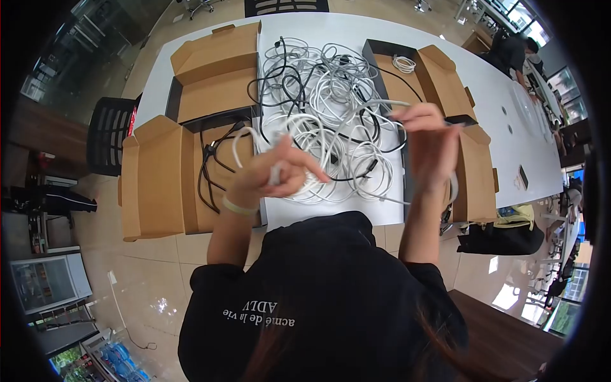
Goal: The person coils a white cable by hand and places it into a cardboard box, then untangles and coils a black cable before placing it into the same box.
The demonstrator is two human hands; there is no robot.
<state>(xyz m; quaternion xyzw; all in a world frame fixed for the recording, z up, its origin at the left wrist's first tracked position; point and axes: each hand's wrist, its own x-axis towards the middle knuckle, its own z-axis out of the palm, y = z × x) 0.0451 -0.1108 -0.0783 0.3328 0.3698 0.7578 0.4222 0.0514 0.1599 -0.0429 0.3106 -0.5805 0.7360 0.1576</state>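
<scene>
A tangled pile of white, grey and black cables (331,95) covers the middle of the white table. Over its near left part, my left hand (277,169) is curled with the index finger stretched out; a white cable (237,146) loops out of it. Motion blurs the fingertips. My right hand (429,143) is raised at the right side of the pile, thumb and fingers pinched on a light grey cable (375,103). That cable runs left toward the pile, and a pale length hangs below the right wrist.
An open cardboard box (156,184) with black cables stands at near left, another box (216,99) behind it. At far right, a box (439,73) holds a coiled white cable (403,63); a fourth box (477,175) stands nearer. A phone (523,176) lies right. A person (509,54) is beyond.
</scene>
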